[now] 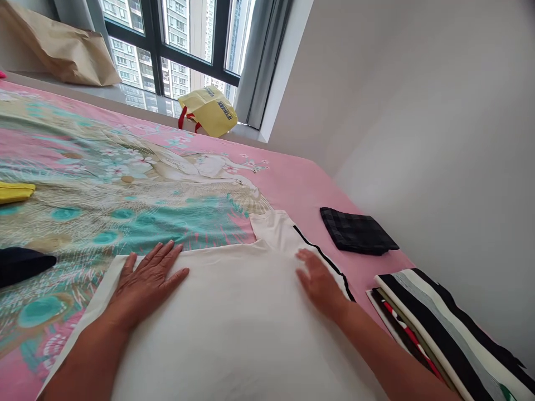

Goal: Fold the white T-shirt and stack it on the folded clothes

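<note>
Both my hands lie flat on the white shirt (234, 312), which is spread on the bed (292, 184) right in front of me, near edge of the scene. My left hand (146, 278) presses palm down on the shirt's left part, fingers (161, 256) straight and fanned apart, tips just short of the shirt's far edge, thumb out to the right. Nothing clamped, nothing held. My right hand (320, 281) lies palm down on the shirt's right part, fingers together, a bit blurred, tips pointing far-left. It sits just beside the black trim (320, 253) that runs along the shirt's right sleeve. The sleeve sticks out toward the far side, between my two hands but closer to the right one. The shirt passes under both palms and continues toward me, under my forearms.

Bed cover is pink with a teal and beige peacock print. Right of my right hand, apart from the shirt: a folded dark checked cloth (357, 231) on the pink cover. Near right: a stack of folded striped clothes (438, 328), black and white on top. Left edge: a dark cloth (23, 264) and, farther, a yellow cloth (14, 192). On the far sill by the window (175, 44): a yellow bag (209, 111) and a brown paper bag (62, 50).
</note>
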